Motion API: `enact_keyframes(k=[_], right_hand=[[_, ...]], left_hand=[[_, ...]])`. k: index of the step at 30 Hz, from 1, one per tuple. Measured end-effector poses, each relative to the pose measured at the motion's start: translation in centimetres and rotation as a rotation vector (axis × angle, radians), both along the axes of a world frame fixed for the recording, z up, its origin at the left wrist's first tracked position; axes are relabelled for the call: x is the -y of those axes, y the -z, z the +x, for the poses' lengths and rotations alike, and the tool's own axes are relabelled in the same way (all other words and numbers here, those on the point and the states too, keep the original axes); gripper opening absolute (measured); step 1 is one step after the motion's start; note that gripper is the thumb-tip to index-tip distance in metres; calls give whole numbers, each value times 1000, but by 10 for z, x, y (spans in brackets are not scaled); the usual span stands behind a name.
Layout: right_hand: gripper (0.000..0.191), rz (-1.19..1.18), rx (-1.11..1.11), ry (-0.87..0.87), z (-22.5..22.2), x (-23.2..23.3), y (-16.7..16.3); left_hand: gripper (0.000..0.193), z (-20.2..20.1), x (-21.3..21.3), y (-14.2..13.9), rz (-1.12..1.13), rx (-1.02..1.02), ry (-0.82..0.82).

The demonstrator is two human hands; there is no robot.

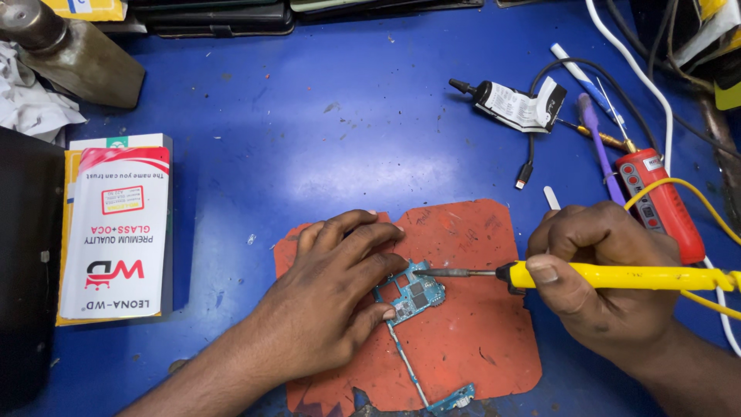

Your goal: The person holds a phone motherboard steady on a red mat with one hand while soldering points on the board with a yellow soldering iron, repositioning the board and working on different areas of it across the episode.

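Left hand (340, 289) comes in from the lower left of the frame, palm down, fingers spread and flat, pressing a small blue-green circuit board (413, 293) onto an orange-red mat (471, 332) at lower centre. Thumb tip sits at the board's lower left edge, index and middle fingers lie over its upper left corner. Not pinching, just holding it flat.

Right hand (598, 270) enters from the lower right, forearm angled up and left, fingers curled tight around a yellow soldering iron (617, 276), thumb on top of the handle. The iron lies almost horizontal, metal tip pointing left and meeting the board's upper right edge.

A thin flex strip runs from the board down to a small connector piece (455, 400) at the mat's bottom edge.

Blue table (309, 131) underneath. White packet stack (116, 228) at left, red tester (660, 201) at right behind the right hand, black-and-white tube (513, 104) at upper right.
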State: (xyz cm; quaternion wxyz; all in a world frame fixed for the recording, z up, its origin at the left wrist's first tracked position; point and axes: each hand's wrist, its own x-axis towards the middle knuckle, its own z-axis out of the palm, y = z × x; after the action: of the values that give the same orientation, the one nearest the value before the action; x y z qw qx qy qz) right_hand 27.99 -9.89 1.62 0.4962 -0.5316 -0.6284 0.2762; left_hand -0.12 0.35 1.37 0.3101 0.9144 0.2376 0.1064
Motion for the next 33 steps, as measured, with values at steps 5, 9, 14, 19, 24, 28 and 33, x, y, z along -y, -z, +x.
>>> enact_keyframes(k=[5, 9, 14, 19, 24, 28, 33], right_hand=[[23, -1, 22, -10, -1, 0, -1], [22, 18, 23, -26, -1, 0, 0], [23, -8, -13, -8, 0, -1, 1], [23, -17, -7, -3, -1, -1, 0], [22, 11, 38, -21, -1, 0, -1], [22, -13, -5, 1, 0, 1, 0], [23, 10, -7, -2, 0, 2, 0]], left_hand=[[47, 0, 0, 0, -12, 2, 2], [47, 0, 0, 1, -27, 1, 1], [46, 0, 0, 1, -22, -4, 2], [46, 0, 0, 1, -15, 1, 0], [47, 0, 0, 0, -2, 9, 2], [47, 1, 0, 0, -2, 5, 5], [48, -1, 0, 0, 1, 0, 4]])
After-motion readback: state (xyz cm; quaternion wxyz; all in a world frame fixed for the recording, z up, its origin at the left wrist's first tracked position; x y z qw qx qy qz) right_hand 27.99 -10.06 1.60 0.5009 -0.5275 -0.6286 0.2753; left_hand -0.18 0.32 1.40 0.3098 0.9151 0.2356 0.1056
